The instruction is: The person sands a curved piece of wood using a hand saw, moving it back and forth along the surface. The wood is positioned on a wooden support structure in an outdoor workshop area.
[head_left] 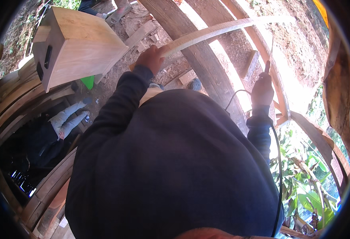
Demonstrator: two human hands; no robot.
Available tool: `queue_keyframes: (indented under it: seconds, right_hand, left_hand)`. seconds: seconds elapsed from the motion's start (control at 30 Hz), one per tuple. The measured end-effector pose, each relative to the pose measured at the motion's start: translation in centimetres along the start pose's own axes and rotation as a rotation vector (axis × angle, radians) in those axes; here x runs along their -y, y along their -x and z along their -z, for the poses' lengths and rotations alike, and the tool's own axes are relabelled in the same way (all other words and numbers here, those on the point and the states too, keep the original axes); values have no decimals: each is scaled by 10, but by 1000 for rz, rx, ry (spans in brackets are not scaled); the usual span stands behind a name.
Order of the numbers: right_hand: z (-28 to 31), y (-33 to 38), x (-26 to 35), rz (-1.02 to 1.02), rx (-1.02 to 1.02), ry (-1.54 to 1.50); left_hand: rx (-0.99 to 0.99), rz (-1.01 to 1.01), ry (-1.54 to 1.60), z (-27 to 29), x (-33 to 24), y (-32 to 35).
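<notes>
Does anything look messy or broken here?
Messy, yes: wood scraps lie scattered at different angles beyond the left hand, instead of in a neat pile. Nothing looks clearly broken. The pale board in that hand looks bent, but the wide camera curves straight edges, so I can't tell whether it really is.

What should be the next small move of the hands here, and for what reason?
Perhaps move the thin tool in the right hand slightly toward the pale wooden strip: the left hand grips the strip near one end, and the tool points roughly its way, with a gap showing between tip and strip.
</notes>
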State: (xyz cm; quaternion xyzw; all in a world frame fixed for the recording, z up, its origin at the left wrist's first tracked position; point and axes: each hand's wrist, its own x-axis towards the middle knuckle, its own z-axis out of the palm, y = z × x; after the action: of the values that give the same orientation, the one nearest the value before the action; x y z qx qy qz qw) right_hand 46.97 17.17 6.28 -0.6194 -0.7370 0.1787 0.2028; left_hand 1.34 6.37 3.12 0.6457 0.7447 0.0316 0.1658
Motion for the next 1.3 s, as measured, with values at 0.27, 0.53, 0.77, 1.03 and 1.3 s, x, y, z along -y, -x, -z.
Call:
queue_keyframes:
  seconds: [0.27,0.53,0.77,1.03,1.3]
  right_hand:
    - [-57,93,-137,-318,224,337]
    - [-100,149,-135,-295,460,231]
    - [34,139,-37,-219,966,246]
    - [36,134,21,-99,1116,415]
    - [-92,171,-118,-478,915,-550]
  left_hand:
    - [-42,29,222,-44,2,19]
    - [5,-14,259,-42,-9,24]
    - [25,9,231,-30,-16,25]
    - [12,-64,173,-42,2,18]
    - [25,-104,168,-39,5,9]
